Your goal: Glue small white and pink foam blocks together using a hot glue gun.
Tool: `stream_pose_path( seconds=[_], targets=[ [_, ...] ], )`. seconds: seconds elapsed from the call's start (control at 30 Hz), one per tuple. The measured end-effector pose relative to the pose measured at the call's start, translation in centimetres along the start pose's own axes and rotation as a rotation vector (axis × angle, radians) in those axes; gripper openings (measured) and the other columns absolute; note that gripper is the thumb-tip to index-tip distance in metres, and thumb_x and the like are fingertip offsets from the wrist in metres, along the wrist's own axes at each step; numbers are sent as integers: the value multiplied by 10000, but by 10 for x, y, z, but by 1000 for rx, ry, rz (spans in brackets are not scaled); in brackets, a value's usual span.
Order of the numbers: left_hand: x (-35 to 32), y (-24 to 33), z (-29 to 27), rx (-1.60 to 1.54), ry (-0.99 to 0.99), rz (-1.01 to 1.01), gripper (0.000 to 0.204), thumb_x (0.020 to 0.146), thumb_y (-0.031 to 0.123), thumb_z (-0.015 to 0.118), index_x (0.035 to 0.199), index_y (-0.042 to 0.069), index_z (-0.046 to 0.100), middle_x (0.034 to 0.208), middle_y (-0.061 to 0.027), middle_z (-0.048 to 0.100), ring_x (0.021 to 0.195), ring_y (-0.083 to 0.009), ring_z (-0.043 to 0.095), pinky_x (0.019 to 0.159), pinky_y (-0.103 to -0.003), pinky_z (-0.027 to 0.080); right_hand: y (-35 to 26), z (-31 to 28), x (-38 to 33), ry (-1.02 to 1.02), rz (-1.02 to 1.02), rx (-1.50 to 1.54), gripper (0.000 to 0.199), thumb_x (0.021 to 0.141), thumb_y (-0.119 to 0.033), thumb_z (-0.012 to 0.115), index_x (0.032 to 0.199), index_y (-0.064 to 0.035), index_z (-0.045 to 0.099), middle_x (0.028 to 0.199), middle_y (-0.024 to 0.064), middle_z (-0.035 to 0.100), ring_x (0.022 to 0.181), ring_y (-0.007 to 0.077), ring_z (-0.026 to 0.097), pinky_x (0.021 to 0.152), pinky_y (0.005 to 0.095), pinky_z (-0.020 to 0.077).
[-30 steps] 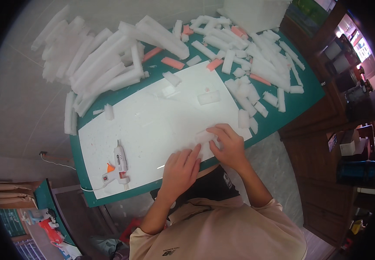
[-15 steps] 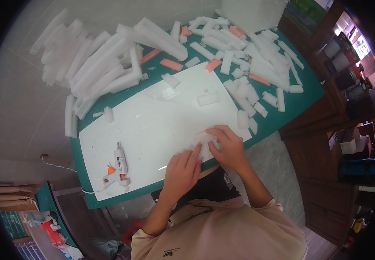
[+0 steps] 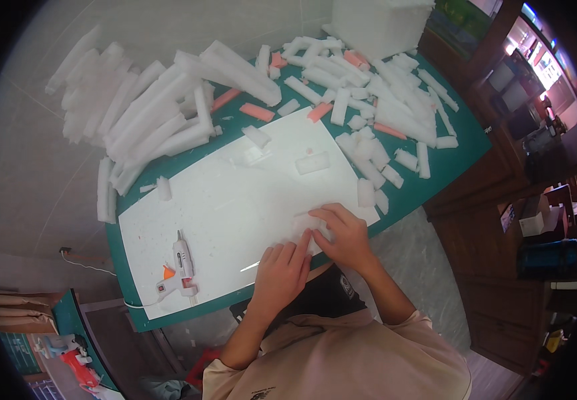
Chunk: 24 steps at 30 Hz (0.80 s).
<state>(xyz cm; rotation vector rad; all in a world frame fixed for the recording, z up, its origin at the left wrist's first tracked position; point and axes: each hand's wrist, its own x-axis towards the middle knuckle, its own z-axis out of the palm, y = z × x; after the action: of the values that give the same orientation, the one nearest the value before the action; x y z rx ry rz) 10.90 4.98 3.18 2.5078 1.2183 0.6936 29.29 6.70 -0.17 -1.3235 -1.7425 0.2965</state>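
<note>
Near the front edge of a white board (image 3: 222, 220), both my hands are at a small white foam piece (image 3: 304, 221), which is hard to tell from the board. My right hand (image 3: 343, 235) curls over its right end, thumb and fingers bent around it. From the near left, my left hand (image 3: 280, 272) presses its forefinger to the same piece, the other fingers close together. Parts of the foam are hidden under my fingers. A larger foam block (image 3: 312, 164) lies just beyond my hands.
At the board's left rests a white glue gun (image 3: 182, 263) with an orange trigger and a cord. Stacked long foam strips (image 3: 148, 110) fill the back left of the green table mat (image 3: 445, 170). Foam offcuts (image 3: 405, 110) and pink pieces (image 3: 257, 111) lie along the back and right.
The view has shifted slightly, so the table sits a little lower and further left. My hands stay on the foam piece, the right one bent a little closer over it.
</note>
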Motion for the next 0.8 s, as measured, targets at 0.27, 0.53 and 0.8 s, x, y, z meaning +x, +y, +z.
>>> stream_pose_path(
  seconds=[0.27, 0.53, 0.8],
  targets=[
    [-12, -3, 0, -130, 68, 94, 271, 860, 70, 686, 1126, 19, 673, 804, -89, 544, 731, -273, 551, 679, -387, 462, -2, -1, -2, -2, 69, 7, 351, 766, -126, 767, 1106, -111, 683, 1074, 75, 655, 825, 264, 682, 677, 344, 567],
    [-48, -29, -1, -197, 254, -48, 200, 806, -41, 684, 1000, 8, 690, 766, -123, 607, 682, -301, 580, 621, -401, 469, -2, -3, -3, -8, 65, 17, 336, 772, -158, 772, 1089, -100, 678, 1070, 66, 645, 811, 259, 682, 677, 351, 565],
    [-57, -43, -8, -173, 358, -145, 172, 819, -77, 646, 974, -13, 688, 754, -123, 599, 643, -271, 564, 574, -366, 443, -2, -6, -5, -34, 58, 99, 316, 767, -98, 764, 1071, -78, 680, 1038, 68, 639, 693, 199, 648, 633, 308, 543]
  ],
)
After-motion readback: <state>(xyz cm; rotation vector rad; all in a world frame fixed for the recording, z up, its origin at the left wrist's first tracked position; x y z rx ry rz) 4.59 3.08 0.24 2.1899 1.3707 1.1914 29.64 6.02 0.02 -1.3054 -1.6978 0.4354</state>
